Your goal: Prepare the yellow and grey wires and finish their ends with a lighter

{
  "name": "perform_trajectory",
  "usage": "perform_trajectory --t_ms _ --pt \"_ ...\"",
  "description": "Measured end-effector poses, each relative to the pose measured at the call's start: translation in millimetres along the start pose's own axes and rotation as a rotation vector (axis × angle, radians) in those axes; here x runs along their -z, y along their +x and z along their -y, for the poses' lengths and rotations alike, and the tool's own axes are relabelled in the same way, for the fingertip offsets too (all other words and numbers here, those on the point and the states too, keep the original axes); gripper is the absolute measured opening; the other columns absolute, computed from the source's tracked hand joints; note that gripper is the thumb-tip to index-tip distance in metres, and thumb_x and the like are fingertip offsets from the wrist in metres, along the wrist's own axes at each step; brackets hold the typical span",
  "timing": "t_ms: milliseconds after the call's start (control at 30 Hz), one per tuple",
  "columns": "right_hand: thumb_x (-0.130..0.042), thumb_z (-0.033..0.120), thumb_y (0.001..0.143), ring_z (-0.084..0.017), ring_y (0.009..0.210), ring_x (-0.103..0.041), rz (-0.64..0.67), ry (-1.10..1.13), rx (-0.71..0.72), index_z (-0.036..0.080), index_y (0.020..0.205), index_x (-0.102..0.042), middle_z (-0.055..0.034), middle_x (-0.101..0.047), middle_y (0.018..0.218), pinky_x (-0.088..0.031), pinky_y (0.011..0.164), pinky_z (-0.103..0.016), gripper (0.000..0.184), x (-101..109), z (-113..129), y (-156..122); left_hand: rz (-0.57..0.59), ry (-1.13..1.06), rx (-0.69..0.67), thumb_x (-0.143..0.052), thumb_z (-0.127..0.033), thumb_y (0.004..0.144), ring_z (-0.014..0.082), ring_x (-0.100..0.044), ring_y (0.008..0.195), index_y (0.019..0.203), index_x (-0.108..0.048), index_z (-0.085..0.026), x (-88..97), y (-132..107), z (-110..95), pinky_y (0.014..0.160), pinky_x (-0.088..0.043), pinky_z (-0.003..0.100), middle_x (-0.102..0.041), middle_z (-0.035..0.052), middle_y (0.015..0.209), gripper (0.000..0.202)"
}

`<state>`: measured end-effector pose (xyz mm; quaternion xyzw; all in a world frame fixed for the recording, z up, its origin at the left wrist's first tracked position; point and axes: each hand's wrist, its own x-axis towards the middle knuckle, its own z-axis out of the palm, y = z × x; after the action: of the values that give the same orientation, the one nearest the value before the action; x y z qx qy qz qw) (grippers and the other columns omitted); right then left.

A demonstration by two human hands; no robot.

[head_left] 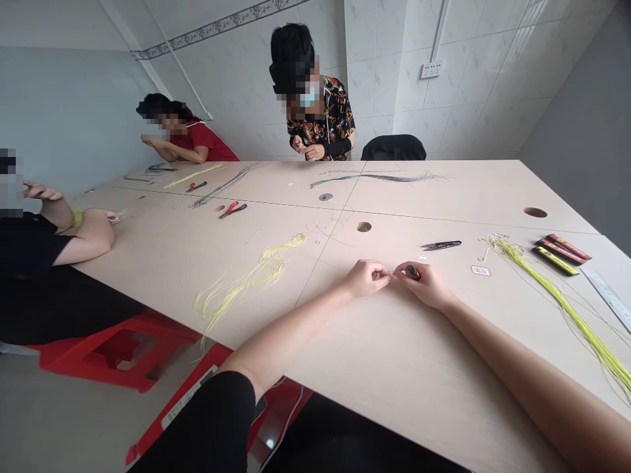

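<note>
Tool, small and dark, sits gripped in the right hand against the pinched-shut left hand, both braced on the table, likely for steadiness, snips at one o'clock.

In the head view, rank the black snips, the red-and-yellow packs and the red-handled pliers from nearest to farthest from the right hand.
1. black snips, just beyond the right hand holding a small dark tool.
2. red-and-yellow packs, off to its right.
3. red-handled pliers, far across on the left.
</note>
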<state>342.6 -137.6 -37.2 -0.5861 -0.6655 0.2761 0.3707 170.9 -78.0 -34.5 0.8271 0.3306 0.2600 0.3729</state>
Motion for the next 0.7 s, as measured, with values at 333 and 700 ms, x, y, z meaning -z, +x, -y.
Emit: perform_trajectory --t_ms 333,700 --pt "-0.047 0.036 0.075 -0.009 0.054 -0.035 -0.020 0.018 0.009 0.015 0.074 -0.062 0.0010 -0.046 0.058 -0.030 0.054 -0.025 0.025 -0.4 0.9 -1.0 0.035 -0.069 -0.004 -0.058 -0.025 0.074 0.0066 -0.034 0.050 0.061 -0.061 -0.015 1.3 -0.5 0.9 0.052 -0.030 0.022 -0.049 -0.0047 0.054 0.017" --pt "-0.048 0.042 0.077 -0.009 0.051 -0.030 -0.031 0.043 0.006 0.015 0.079 -0.064 0.0033 -0.036 0.054 -0.026 0.052 -0.025 0.032 0.7 -2.1 -1.2 0.013 -0.081 -0.008 -0.058 -0.026 0.073 0.0063 -0.032 0.051 0.062 -0.062 -0.014 4.7 0.2 0.8 0.052 -0.027 0.022 -0.051 -0.0038 0.056 0.017"
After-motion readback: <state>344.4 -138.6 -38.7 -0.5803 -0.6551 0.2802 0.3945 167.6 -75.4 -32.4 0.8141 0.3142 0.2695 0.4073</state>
